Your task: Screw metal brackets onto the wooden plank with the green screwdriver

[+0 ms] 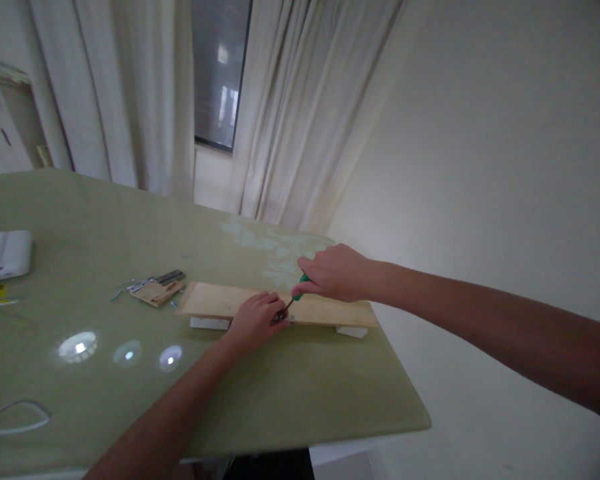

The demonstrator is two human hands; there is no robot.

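Note:
My right hand is closed around the green handle of a screwdriver. Its shaft slants down and left to a small dark metal fitting at the near edge of a pale wooden board. Resting on that board, my left hand has its fingers and thumb about the fitting, which they partly hide. Where the screwdriver's tip meets it is too small to make out. Under the board's near edge show two white blocks, one toward each end.
Left of the board, a small wooden piece lies with metal strips and loose screws. A white device and a white cable are at far left. The green table ends near the wall at right; curtains hang behind.

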